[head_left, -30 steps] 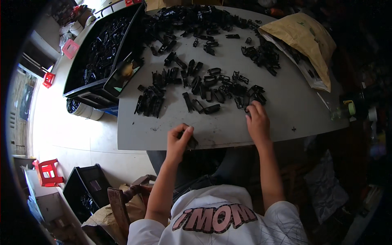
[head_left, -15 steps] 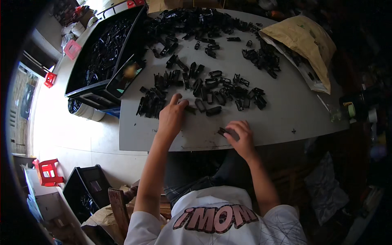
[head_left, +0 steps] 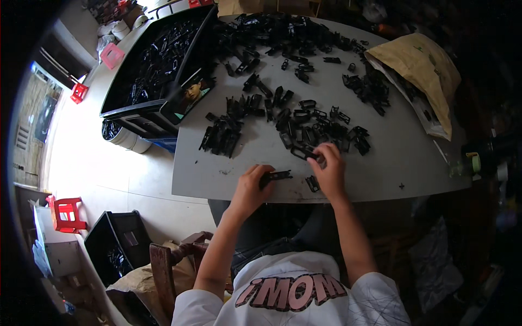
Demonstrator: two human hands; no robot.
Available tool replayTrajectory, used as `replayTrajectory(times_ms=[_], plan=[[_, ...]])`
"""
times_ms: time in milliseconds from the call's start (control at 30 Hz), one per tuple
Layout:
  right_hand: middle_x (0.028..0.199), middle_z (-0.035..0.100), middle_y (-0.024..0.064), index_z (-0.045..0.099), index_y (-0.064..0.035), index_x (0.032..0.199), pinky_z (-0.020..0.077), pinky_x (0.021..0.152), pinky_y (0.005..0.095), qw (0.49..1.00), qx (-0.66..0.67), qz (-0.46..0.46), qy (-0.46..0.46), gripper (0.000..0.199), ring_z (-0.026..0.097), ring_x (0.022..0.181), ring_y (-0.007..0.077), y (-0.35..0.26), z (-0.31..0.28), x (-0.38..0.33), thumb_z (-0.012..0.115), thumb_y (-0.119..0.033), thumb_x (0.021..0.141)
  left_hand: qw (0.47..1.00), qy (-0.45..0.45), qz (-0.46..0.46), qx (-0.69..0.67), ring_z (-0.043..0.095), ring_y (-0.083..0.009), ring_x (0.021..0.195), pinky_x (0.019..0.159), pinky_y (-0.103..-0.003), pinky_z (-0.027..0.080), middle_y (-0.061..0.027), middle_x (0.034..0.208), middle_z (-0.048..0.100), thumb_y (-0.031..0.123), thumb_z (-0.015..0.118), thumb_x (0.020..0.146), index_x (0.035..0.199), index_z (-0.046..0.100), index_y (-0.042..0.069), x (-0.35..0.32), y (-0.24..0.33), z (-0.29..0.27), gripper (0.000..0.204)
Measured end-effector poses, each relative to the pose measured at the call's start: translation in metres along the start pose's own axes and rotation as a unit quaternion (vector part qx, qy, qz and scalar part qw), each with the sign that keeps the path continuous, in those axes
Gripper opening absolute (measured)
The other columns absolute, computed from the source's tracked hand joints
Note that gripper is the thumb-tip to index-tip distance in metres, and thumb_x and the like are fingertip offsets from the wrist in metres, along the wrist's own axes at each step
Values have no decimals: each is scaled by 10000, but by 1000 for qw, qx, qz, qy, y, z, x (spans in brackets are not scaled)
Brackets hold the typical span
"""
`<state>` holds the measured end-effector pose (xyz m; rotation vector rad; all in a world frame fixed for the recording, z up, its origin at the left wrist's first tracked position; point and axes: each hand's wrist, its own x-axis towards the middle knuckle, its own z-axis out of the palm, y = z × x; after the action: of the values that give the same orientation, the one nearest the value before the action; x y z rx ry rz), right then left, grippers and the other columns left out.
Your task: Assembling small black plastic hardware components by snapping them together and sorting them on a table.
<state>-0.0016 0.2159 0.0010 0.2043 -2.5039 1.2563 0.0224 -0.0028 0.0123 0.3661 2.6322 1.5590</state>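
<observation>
Left hand (head_left: pixel 251 187) pinches a black plastic clip (head_left: pixel 277 175), jutting rightward past its fingertips; right hand (head_left: pixel 328 169) grips another black piece (head_left: pixel 304 153).

Bright daylight glare from left, dim right side, fisheye-bent edges

We log: left hand (head_left: pixel 251 187) gripping a black plastic part (head_left: pixel 277 176); right hand (head_left: pixel 329 171) on another black piece (head_left: pixel 304 152); grey table (head_left: pixel 391 146).
</observation>
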Motion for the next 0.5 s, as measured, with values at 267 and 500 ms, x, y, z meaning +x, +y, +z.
replayTrajectory(times_ms=[267,500], plan=[[877,567,97,560,-12,984,457,585,284,993,-63,77,64,276,550,646,166,-14,-23,-60,718,-50,762,999,-17,25,-25,610,-320,888,775,-348,479,-151,956,619,41,668,740,1019,625,38,2,1,11,283],[908,565,136,557,-19,1057,479,657,380,990,-121,69,16,349,580,778,314,-31,-10,-71,717,-113,761,999,-11,34,-19,616,-302,868,766,-346,481,-133,928,628,5,681,704,995,635,43,2,-2,12,297]])
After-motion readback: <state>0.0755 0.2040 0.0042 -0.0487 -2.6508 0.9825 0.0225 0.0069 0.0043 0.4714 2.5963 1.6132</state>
